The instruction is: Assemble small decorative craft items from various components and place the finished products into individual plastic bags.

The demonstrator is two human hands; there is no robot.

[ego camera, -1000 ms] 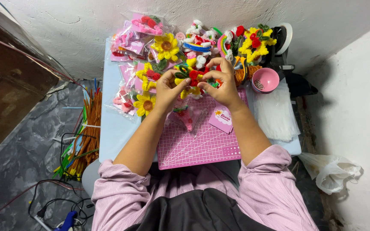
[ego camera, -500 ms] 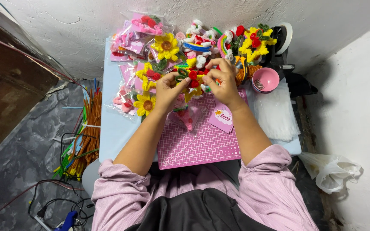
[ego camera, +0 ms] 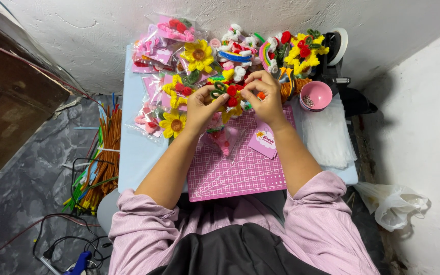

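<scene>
Both hands meet over the far end of a pink cutting mat (ego camera: 240, 168) on a small pale blue table (ego camera: 133, 153). My left hand (ego camera: 202, 107) and my right hand (ego camera: 263, 97) pinch a small pipe-cleaner flower piece (ego camera: 230, 95) with red blobs, green loops and yellow petals between their fingertips. A clear packet with pink pieces (ego camera: 224, 138) lies on the mat just under the hands. A small pink card (ego camera: 263, 143) rests beside my right wrist.
Pipe-cleaner sunflowers (ego camera: 198, 55), packets and white-and-red flowers pile up at the table's far side by the wall. A pink bowl (ego camera: 315, 95) and a stack of clear bags (ego camera: 328, 135) lie right. Loose pipe cleaners (ego camera: 103, 153) and cables litter the floor left.
Both hands have shifted slightly toward the far side with the flower piece, fingers working on it. Nothing else has moved.
</scene>
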